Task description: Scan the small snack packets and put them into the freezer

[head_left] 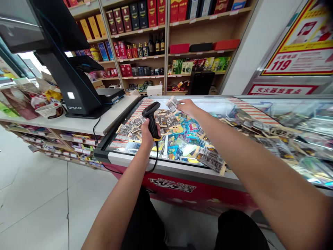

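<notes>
My left hand [147, 133] is wrapped round the handle of a black barcode scanner [152, 116], whose head points away over the freezer's glass top. A cable runs down from its yellow-edged base. Further back, my right hand [187, 107] pinches a small snack packet [172, 103] with a printed white label, just right of the scanner's head. Beneath both hands lie several dark snack packets [162, 119] on the glass. More dark packets [211, 159] form a pile at the front edge, below my right forearm. Blue and yellow packages [184, 130] show through the glass.
The chest freezer [169, 166] spans the front, with another heap of packets [260, 133] on its right part. At left, a counter [114, 113] bears a black checkout terminal [70, 76] and a paper bowl [50, 110]. Shelves [142, 31] with boxes and bottles stand behind.
</notes>
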Tool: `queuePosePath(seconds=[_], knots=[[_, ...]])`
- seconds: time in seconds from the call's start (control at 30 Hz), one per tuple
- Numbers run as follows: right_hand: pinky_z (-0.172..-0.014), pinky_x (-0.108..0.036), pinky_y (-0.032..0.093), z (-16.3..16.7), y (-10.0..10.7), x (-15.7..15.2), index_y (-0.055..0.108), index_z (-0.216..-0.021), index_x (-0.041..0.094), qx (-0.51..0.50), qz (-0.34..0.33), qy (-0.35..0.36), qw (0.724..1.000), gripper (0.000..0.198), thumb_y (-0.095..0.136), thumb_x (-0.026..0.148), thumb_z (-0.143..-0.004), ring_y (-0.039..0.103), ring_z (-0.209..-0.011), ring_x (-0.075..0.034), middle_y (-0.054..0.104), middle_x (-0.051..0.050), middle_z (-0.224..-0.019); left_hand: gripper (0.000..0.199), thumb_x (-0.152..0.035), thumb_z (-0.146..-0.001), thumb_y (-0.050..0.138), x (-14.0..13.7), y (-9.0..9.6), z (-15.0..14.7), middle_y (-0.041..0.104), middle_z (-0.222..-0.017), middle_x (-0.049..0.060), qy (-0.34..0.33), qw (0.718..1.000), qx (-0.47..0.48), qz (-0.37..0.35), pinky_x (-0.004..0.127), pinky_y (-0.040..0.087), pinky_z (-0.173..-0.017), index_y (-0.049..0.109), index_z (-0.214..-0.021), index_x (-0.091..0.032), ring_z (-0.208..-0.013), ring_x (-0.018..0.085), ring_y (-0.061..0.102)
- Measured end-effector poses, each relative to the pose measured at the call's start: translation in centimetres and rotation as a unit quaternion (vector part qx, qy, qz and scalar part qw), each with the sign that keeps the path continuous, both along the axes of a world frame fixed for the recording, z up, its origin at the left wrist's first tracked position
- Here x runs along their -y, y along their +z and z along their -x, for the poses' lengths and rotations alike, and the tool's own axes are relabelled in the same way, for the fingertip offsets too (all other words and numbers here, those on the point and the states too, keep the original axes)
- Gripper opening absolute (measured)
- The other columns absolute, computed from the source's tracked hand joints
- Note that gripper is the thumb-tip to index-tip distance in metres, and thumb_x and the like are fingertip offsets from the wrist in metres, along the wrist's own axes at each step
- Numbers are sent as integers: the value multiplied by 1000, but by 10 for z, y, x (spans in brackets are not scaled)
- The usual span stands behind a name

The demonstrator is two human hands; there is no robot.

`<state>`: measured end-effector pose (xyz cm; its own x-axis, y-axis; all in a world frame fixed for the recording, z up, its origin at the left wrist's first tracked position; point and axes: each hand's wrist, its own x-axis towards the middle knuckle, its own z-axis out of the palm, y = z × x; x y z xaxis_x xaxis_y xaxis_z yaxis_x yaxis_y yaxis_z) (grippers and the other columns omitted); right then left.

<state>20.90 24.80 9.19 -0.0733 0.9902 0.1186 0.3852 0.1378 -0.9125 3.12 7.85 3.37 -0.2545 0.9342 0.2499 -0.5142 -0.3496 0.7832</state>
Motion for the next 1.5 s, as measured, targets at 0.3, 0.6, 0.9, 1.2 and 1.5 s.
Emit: queuePosePath(seconds=[0.3,0.6,0.9,1.2,1.5], knots=[[-87,-35,55,36,-7,4,75,-82,14,173,-14,-21,985,14,83,25,-86,73,-93,-29,74,-10,-79,55,-72,-90,62,0,-1,0,63,-57,-2,-13,1000,6,10,24,35,-35,67,-98,-18,-35,13,52],[-89,-35,55,-45,9,49,80,-113,13,316,-38,20,948,31,66,37,-100,75,-97,-29,80,-16,-107,54,-72,-92,60,2,1,1,62,-57,-3,-21,1000,-14,8,24,35,-35,68,-101,-19,-35,12,50],[-96,-45,54,-136,0,194,76,-122,19,491,-10,213,844,70,79,74,-79,68,-121,-43,74,-20,-130,53,-70,-93,60,8,7,-2,61,-56,-1,-55,998,-20,29,25,33,-34,70,-100,-19,-34,12,49],[-94,-41,53,-136,-33,203,71,-124,20,466,-33,134,874,55,85,54,-83,67,-121,-40,72,-18,-130,46,-65,-100,56,9,8,-3,60,-55,-1,-79,994,-26,68,25,30,-33,72,-98,-21,-33,13,47],[-91,-41,57,-119,-45,170,58,-139,19,123,-48,-44,990,57,77,51,-96,70,-112,-36,71,-17,-125,48,-63,-103,55,6,7,-4,60,-56,1,-138,985,-49,93,24,29,-33,73,-104,-18,-32,13,48]])
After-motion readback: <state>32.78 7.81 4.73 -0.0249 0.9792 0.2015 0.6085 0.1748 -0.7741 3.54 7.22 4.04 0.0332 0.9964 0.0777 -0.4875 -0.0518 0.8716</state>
